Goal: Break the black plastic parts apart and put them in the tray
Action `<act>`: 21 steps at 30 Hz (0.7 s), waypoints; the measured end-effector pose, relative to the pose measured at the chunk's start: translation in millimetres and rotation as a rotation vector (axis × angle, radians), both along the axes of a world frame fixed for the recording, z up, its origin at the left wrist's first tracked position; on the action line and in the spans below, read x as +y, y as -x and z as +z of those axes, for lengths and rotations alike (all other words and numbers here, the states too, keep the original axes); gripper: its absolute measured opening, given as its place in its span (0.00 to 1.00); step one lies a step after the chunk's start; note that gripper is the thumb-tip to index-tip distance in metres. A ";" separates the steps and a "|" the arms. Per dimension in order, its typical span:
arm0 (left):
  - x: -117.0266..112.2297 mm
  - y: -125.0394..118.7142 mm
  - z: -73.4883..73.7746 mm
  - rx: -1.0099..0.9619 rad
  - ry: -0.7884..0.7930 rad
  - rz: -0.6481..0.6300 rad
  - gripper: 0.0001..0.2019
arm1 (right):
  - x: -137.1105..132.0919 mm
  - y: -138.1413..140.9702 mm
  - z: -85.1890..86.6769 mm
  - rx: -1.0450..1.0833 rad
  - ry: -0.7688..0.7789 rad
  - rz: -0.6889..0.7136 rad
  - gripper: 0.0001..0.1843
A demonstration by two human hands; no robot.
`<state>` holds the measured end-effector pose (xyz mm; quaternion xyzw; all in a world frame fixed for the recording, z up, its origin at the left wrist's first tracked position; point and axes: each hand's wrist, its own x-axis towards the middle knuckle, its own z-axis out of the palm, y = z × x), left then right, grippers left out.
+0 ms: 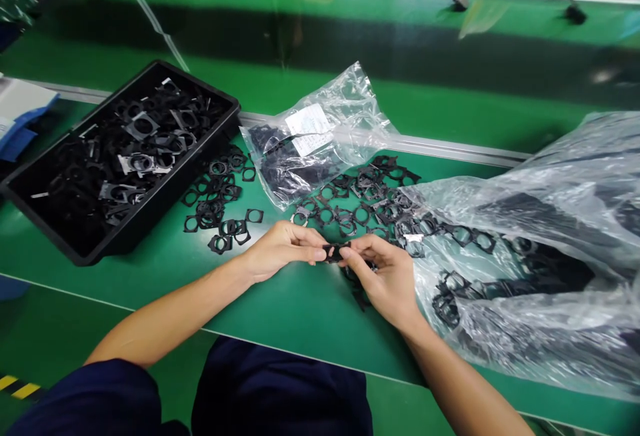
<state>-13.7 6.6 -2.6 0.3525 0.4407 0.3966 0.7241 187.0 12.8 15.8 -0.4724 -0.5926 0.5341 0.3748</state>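
My left hand (283,249) and my right hand (385,276) meet over the green table (280,309). Both pinch the same small black plastic frame part (334,252) between thumb and fingertips. More black parts seem tucked under my right palm. A loose heap of black ring-and-square frames (367,199) lies just beyond my hands. A smaller cluster of the same frames (220,203) sits to the left, beside a black tray (210,156).
The black tray at the left holds several assembled black and silver parts. A small clear bag with a white label (313,139) lies behind the heap. A large clear bag of parts (540,256) fills the right side. A conveyor belt (400,56) runs behind.
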 end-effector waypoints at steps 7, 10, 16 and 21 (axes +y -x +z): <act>0.5 0.4 1.6 -0.064 0.087 0.003 0.18 | 3.3 0.7 1.6 0.071 0.129 0.026 0.20; 1.4 1.6 1.7 -0.107 0.115 -0.035 0.20 | 3.8 0.3 2.3 0.084 0.176 0.053 0.20; 0.6 1.8 2.5 -0.067 0.055 -0.012 0.19 | 2.1 0.1 1.5 0.108 0.160 0.016 0.20; -2.6 -0.2 1.0 -0.011 -0.009 -0.002 0.17 | 2.2 0.6 0.1 0.118 0.103 -0.034 0.17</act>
